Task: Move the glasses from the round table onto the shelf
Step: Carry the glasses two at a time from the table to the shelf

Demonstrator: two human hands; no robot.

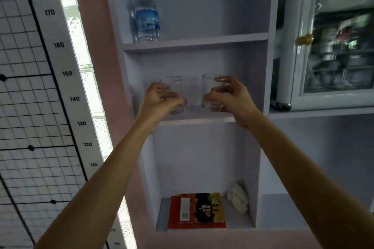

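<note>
Two clear tumblers, one in each hand, both at the middle shelf (194, 116) of the tall pale unit. The left glass (173, 95) sits low over the board near its front edge, the right glass (211, 93) beside it with a clear gap between them, so neither rim can knock the other as they go down. Both are upright, mouths up, which is how they should stand.

The left hand (159, 99) wraps its glass from the side, fingers curled closed around the lower wall, thumb across the front. The right hand (226, 95) does the same from the other side, fingers closed round the body with one fingertip up by the rim. Side grips leave the bases free to meet the board flat.

Whether the bases are already touching the shelf or just above it is hard to call; clear glass against pale paint blurs that line.

Placement looks close to finished; I'd judge only the release remains.

Above, a water bottle (146, 14) stands at the left of the upper shelf. Below, a book (197, 211) lies flat, a pale wrapped object (237, 198) next to it. A glass-door cabinet (332, 36) sits off to the right.
</note>
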